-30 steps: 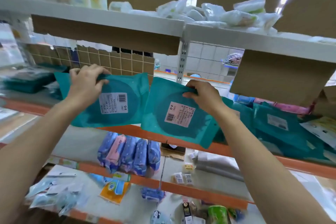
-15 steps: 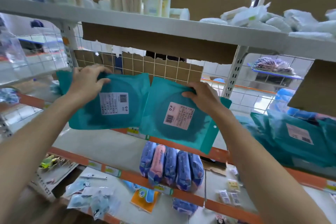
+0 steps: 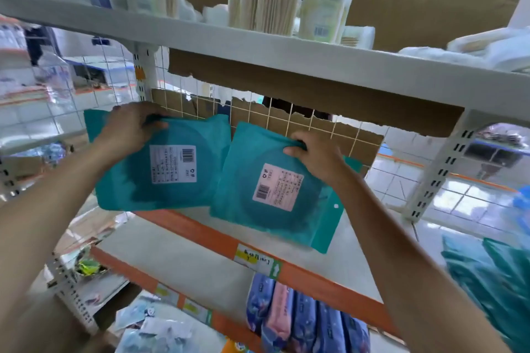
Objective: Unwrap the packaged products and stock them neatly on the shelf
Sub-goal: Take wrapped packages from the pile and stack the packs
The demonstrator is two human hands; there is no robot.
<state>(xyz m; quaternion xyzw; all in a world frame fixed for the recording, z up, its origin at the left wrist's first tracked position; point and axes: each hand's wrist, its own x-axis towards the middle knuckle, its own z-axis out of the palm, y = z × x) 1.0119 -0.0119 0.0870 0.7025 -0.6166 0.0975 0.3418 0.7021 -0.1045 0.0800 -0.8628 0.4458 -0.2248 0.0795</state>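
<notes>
Head camera, looking up into the rack: the left hand's point(image 3: 129, 126) fingers point(image 3: 156, 124) are curled over the top edge of the left teal packet point(image 3: 183, 195), clamped on it. The right hand's point(image 3: 317, 159) fingertips point(image 3: 294, 149) pinch the top edge of the right teal packet point(image 3: 238, 195) in the same way. Both packets are held upright, side by side, with their inner edges touching or slightly overlapping. Each shows a white barcode label towards the camera, and the right packet is tilted a little. They hang in front of the middle shelf point(image 3: 183, 241), a pale board with an orange front edge, their lower edges just above or against it; which one cannot be made out. A handwritten price tag point(image 3: 252, 259) sits on that orange edge.

Behind the packets is a white wire grid point(image 3: 321, 123) backed by torn cardboard point(image 3: 286, 86). On the upper shelf point(image 3: 200, 34) stand clear tubs of cotton swabs point(image 3: 275, 0). Below, blue and pink soft packs point(image 3: 301, 321) stand in a row. More teal packets point(image 3: 493, 281) lie in a pile at the far right.
</notes>
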